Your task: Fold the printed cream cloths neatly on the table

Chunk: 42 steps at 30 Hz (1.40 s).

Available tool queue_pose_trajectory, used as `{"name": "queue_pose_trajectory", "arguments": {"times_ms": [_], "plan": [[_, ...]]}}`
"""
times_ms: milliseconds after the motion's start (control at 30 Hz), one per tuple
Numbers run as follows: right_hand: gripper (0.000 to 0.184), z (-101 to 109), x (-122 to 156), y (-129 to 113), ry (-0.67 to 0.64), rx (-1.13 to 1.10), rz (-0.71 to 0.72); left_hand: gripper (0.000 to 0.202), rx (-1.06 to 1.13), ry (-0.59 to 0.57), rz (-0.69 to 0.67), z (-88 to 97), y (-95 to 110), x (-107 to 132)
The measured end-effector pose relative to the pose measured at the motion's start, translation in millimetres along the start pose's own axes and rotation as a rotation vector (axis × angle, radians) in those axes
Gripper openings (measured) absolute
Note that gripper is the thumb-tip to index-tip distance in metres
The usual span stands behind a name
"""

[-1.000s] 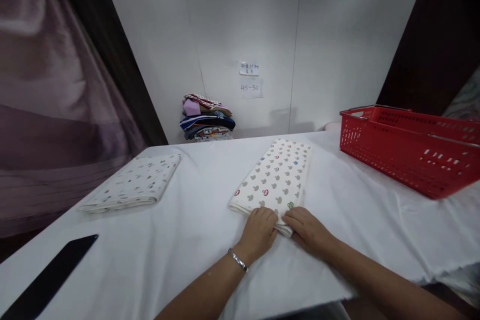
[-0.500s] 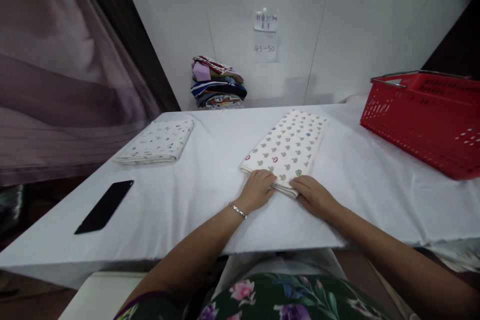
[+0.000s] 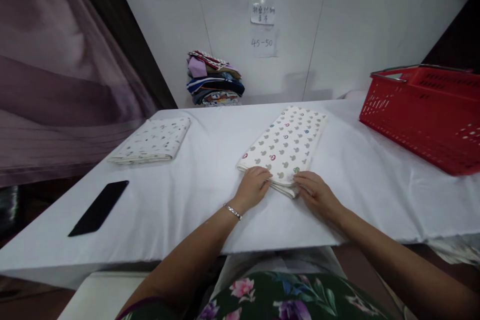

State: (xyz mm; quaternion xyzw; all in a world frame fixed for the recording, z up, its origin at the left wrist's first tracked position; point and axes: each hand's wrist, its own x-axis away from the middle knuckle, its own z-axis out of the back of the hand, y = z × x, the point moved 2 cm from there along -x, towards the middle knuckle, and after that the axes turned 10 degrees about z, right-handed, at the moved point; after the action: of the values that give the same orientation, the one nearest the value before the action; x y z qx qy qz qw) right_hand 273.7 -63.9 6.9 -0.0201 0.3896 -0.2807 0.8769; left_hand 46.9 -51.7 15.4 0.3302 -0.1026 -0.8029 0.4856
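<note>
A folded cream cloth (image 3: 284,142) with small grey, red, blue and green motifs lies lengthwise on the white-covered table. My left hand (image 3: 254,185), with a silver bracelet at the wrist, grips its near edge, fingers on top. At the near right corner my right hand (image 3: 315,191) pinches the upper layers between fingers and thumb. A lower layer sticks out slightly between the two hands. The undersides of the fingers are hidden.
Another folded white cloth (image 3: 152,141) lies at the left, with a black phone (image 3: 99,208) nearer me. A pile of folded fabrics (image 3: 214,82) stands behind the table's back edge. A red basket (image 3: 423,120) sits at the right.
My right hand has shifted slightly at the near right corner, its fingers a little more raised. My left hand stays on the near edge. The view has moved slightly.
</note>
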Motion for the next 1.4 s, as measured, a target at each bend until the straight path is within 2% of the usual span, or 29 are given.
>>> {"name": "queue_pose_trajectory", "arguments": {"times_ms": [200,367,567,767,933,1133,1300,1400], "plan": [[0.025,-8,-9,1,-0.13,0.06,0.026,0.014,-0.029,-0.081,-0.014,-6.8,1,-4],[0.022,-10,-16,0,-0.213,0.062,0.023,0.015,-0.014,-0.086,-0.002,-8.3,-1,-3],[0.024,-11,-23,-3,-0.228,0.0,0.02,0.02,0.007,-0.065,-0.025,-5.7,0,-2],[0.027,-13,-30,-5,-0.24,0.008,-0.017,0.014,-0.003,-0.074,-0.001,-7.3,-3,-5],[0.025,-11,-31,-7,-0.231,0.039,-0.05,0.017,-0.031,-0.076,-0.003,-9.2,-3,-7],[0.019,-15,-28,-7,-0.299,0.127,0.015,0.02,-0.085,-0.054,-0.034,-9.1,-1,-7],[0.021,-12,-33,-4,-0.208,0.236,0.091,0.021,-0.228,0.019,-0.069,-7.0,3,-10],[0.022,-13,-34,-4,-0.246,0.28,0.134,0.022,-0.313,-0.002,-0.113,-8.0,5,-11]]}}
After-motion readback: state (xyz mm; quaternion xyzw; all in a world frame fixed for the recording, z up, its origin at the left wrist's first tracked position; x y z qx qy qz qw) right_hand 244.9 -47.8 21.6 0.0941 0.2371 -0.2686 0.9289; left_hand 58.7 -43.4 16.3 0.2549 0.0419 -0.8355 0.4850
